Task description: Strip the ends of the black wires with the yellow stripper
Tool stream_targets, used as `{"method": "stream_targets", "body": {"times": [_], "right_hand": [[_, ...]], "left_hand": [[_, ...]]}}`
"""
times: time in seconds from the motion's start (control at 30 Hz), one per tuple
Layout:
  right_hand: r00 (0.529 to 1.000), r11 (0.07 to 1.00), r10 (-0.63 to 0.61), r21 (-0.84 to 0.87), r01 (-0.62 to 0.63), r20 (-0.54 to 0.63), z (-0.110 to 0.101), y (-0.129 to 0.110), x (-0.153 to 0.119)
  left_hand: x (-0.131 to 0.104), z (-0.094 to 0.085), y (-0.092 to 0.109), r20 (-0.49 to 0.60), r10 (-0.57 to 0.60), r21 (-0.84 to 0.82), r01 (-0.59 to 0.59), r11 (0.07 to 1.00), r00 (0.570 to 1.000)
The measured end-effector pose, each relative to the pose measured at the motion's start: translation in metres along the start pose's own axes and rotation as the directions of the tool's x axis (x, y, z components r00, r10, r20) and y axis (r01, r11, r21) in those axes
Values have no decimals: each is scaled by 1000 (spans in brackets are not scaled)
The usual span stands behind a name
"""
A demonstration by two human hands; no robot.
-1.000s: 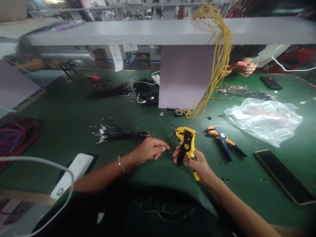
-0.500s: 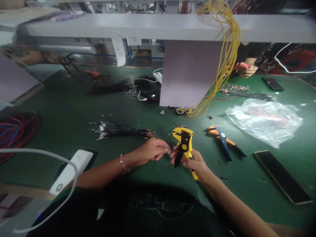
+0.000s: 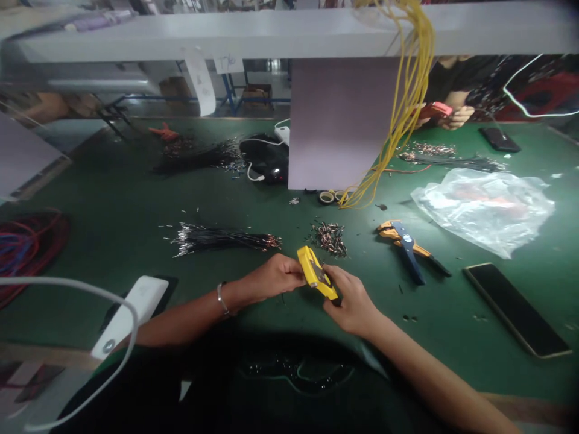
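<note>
My right hand is wrapped round a yellow and black hand tool, whose yellow head points up and left. Close against the tool's left side, my left hand is closed in a pinch. A short dark wire end shows just under its fingers. Behind my left hand lies a bundle of black wires, with silvery ends at the left and coppery ends at the right. A small heap of coppery terminals sits just beyond the tool.
Blue and orange pliers, a phone and a clear plastic bag lie to the right. Yellow wires hang from the shelf. A white power bank is at left. Another person's hands hold a red tool.
The yellow tool has turned and tilted in my right hand, its head now beside my left fingers. My right fingers have closed round its handles. The view has shifted slightly.
</note>
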State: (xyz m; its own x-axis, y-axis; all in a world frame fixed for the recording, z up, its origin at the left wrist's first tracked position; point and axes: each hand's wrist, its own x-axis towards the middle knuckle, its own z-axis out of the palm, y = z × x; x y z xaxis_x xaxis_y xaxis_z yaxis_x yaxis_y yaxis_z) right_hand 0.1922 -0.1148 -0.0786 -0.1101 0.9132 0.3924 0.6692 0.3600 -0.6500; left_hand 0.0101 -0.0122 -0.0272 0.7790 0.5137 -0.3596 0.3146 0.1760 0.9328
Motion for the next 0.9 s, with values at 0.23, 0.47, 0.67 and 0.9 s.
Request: {"method": "stream_targets", "body": {"times": [0.23,0.47,0.67,0.9], "right_hand": [[996,993,-87,-84,88,6,-5,-2,3],[996,992,-85,-96,85,6,-1,-3,-2],[999,995,-49,-81,49,5,3,-3,-4],[999,996,-34,-84,34,3,2,-8,-2]], "left_hand": [[2,-2,-3,-2,37,27,-37,999,999],[1,-1,2,12,47,39,-48,998,999],[1,-4,-1,46,65,38,-67,997,997],[0,-5,1,60,72,34,-74,997,996]]}}
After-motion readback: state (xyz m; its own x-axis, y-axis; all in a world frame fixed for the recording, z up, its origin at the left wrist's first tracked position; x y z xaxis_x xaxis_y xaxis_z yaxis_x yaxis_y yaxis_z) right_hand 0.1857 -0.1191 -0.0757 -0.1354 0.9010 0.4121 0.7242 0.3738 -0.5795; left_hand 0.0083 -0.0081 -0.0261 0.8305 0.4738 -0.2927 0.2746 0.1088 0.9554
